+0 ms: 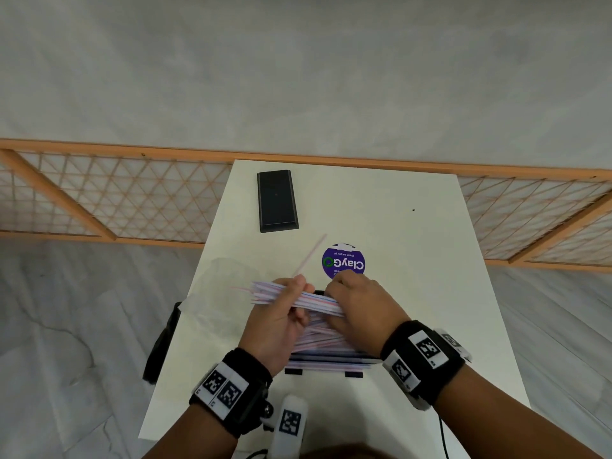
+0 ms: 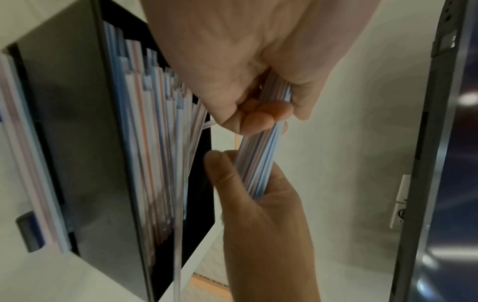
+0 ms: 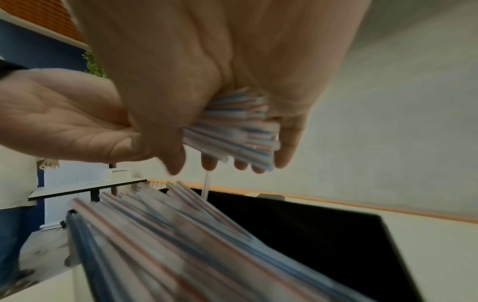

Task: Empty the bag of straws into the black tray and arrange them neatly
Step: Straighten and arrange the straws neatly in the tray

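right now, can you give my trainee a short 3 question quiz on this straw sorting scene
1. True or false: both hands grip one bundle of straws above the black tray.
2. What lies alone on the table just past the left hand?
A. a single straw
B. a spoon
C. a pen
3. Fill in: the empty bag lies at the table's ___ edge.

Key: 1 true (the right hand grips too). 2 A. 3 left.
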